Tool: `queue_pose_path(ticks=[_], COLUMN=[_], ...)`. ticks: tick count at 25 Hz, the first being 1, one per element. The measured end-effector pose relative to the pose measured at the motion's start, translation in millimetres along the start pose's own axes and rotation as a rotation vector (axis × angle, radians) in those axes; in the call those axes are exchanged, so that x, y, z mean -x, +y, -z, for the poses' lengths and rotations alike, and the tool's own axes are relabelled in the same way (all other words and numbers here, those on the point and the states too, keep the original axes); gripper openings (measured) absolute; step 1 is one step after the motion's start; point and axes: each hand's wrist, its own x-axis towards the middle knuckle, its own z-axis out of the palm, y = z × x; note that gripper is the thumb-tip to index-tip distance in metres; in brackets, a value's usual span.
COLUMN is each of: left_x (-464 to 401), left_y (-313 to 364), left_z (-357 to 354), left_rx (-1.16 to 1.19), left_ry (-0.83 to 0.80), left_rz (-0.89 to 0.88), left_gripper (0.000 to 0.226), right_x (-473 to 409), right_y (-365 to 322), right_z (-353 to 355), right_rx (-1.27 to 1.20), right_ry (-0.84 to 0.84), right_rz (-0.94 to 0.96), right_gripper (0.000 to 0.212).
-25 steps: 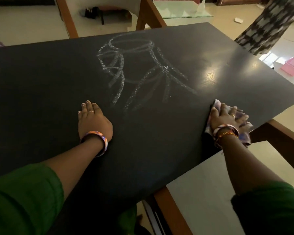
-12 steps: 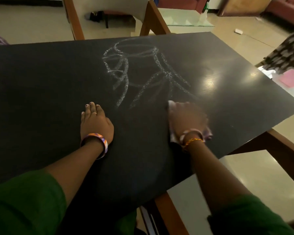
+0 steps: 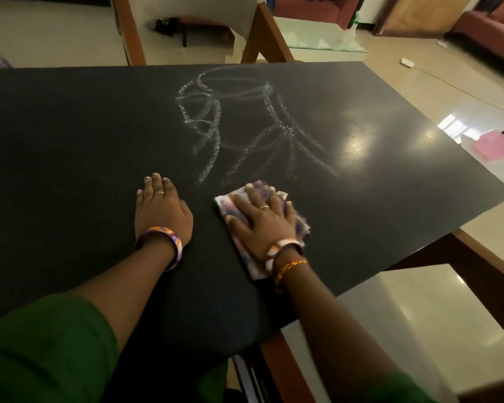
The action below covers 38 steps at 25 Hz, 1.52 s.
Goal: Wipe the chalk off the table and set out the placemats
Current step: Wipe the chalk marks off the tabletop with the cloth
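Note:
A black table top (image 3: pixel 70 146) fills the view. White chalk scribbles (image 3: pixel 245 123) cover its middle, reaching down toward my hands. My right hand (image 3: pixel 262 216) lies flat with straight, spread fingers on a folded purple-and-white cloth (image 3: pixel 298 223), pressing it onto the table just below the lower ends of the chalk lines. Flat on the bare table to the left of the cloth lies my left hand (image 3: pixel 160 207), fingers straight, holding nothing. No placemats are in view.
A wooden chair (image 3: pixel 262 39) stands at the table's far edge. The table's wooden frame (image 3: pixel 483 266) shows at the right under the black top. A pink item (image 3: pixel 493 146) lies on the floor to the right. Sofas stand at the back right.
My right hand slid the cloth leftward from the table's right edge to just below the chalk marks. My left hand stayed in place. The patterned cloth at the right has left view.

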Motion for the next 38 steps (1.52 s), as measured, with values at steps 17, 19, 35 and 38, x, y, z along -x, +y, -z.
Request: queue_pose_path(ticks=[17,19,35,38], left_x=[0.7,1.9,-28.2,-28.3], left_y=[1.9,-3.9,-62.9,-61.3], left_z=[2.1,3.4,15.8,14.0], left_rx=[-0.02,0.025,-0.003,-0.004], left_ry=[0.009,-0.014,-0.007,-0.007], left_rz=[-0.026,-0.059,0.045,0.046], left_gripper=[0.052,0.051,0.056,0.055], right_x=[50.7,43.1,-32.0,-30.0], right_y=[-47.7,-18.4,-53.7,52.1], right_z=[-16.3,-12.6,-14.6,12.3], right_rx=[-0.021,-0.001,-0.024,-0.061], right_ry=[0.023,0.039,0.024,0.092], right_rz=[0.009,-0.011,-0.06,-0.469], right_gripper=[0.057,0.056,0.058,0.059])
